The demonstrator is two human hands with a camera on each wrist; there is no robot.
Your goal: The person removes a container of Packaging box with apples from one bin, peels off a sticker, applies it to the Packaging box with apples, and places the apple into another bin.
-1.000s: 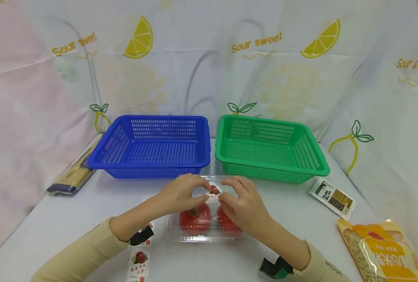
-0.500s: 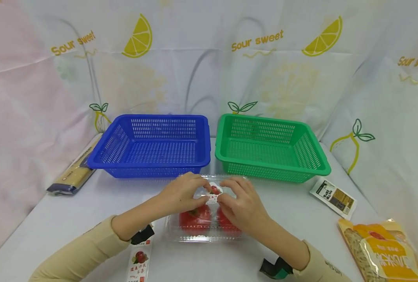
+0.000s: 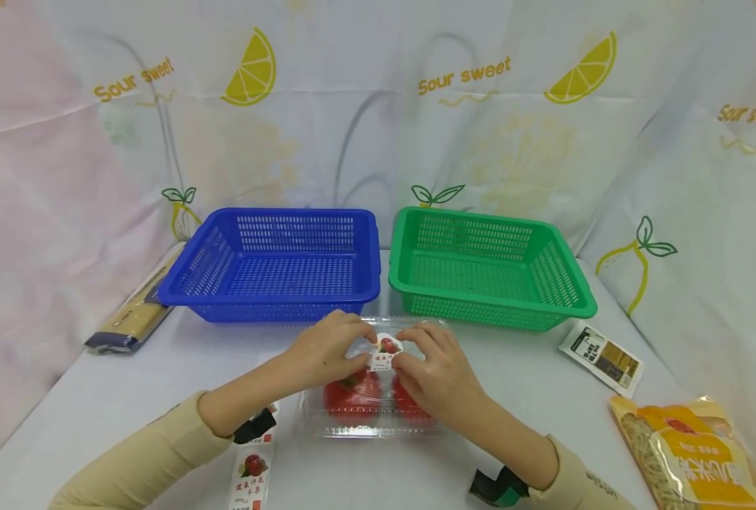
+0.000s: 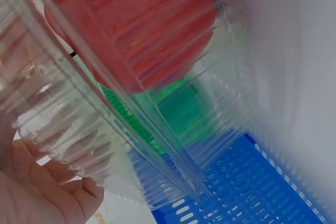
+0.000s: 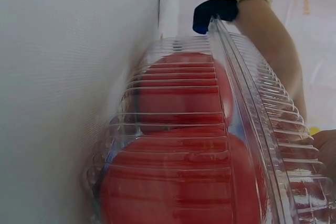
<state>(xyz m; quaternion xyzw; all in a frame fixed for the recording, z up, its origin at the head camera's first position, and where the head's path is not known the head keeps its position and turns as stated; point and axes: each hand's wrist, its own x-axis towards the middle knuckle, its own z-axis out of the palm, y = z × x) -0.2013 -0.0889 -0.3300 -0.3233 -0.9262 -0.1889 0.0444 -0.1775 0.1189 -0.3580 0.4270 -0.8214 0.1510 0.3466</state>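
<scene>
A clear plastic clamshell box [image 3: 365, 418] with two red tomatoes [image 3: 352, 393] lies on the white table in front of the baskets. Both hands rest on its lid. My left hand [image 3: 329, 350] and my right hand [image 3: 431, 368] pinch a small white sticker with a tomato picture [image 3: 382, 352] between their fingertips on top of the lid. The wrist views show the ribbed clear box [image 4: 105, 108] [image 5: 210, 145] close up with the tomatoes [image 4: 142, 19] [image 5: 178, 182] inside.
A blue basket [image 3: 275, 262] and a green basket [image 3: 486, 269] stand side by side behind the box. A pasta packet [image 3: 132, 315] lies far left, a small sachet [image 3: 601, 358] and an orange snack bag [image 3: 690, 446] at right, a label strip [image 3: 250, 471] by my left forearm.
Both hands stayed on the lid; the fingertips drew slightly closer together around the sticker. The box has not moved.
</scene>
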